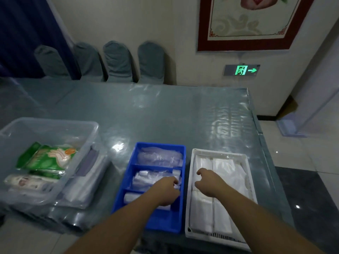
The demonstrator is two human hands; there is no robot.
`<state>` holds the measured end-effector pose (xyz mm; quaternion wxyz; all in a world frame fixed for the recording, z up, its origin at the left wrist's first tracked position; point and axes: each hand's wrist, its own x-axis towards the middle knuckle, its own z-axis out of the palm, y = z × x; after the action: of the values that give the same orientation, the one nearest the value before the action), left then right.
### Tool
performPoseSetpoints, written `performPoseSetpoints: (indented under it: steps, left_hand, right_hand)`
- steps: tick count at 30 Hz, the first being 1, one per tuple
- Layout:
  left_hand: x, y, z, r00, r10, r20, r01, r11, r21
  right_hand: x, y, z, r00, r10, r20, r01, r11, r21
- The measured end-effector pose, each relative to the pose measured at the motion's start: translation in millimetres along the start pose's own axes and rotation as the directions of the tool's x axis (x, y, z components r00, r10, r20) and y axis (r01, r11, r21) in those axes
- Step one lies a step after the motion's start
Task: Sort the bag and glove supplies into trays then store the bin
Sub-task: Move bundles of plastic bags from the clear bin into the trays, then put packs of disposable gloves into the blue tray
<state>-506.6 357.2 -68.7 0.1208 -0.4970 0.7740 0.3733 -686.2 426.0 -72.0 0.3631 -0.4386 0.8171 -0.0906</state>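
The sorting step is judged to be in hand, with the bin not yet ready for storing. The left hand (166,191) is reached into the blue divided tray (117,200), its fingers curled over a clear plastic packet (146,177) in the middle compartment; whether the packet is pinched or only touched cannot be told, since the fingertips are hidden. The right hand (209,182) is held over the white slotted tray (189,189), just right of the left hand, fingers loosely curled and nothing seen in them. White folded bags (225,165) are laid in rows beneath and beyond it.

Well to the left of both hands the clear storage bin (55,123) is seen, and green glove packs (47,158) and a pale pack (27,182) are held in it. More clear bag packs (82,187) are seen against its near right side; whether inside or beside it cannot be told.

For the next move, the packet is probably to be settled flat in its compartment, after which a reach far left to the bin is called for. Slippery film could be expected to slide in the grip.
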Motion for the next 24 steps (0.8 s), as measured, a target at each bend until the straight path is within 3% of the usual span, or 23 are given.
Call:
performPoseSetpoints:
  steps: [9,17,24]
  left_hand:
    - [-40.4,-92.3,-83.7,0.988,0.062,-0.144,-0.047,0.993,0.106]
    - [-108.3,-174.9,-178.0,0.908,0.189,-0.373,-0.15,0.98,0.13]
    - [-165.6,-262.1,-239.7,0.846,0.131,-0.517,-0.131,0.991,0.038]
  right_hand:
    - [-15.5,-117.4,34.8,0.996,-0.088,-0.02,0.088,0.996,-0.013]
    - [-45.9,-256.1,75.1,0.956,-0.254,-0.146,0.255,0.967,-0.008]
    - [-67.9,-362.7,109.7,0.92,-0.364,-0.144,0.365,0.931,-0.023]
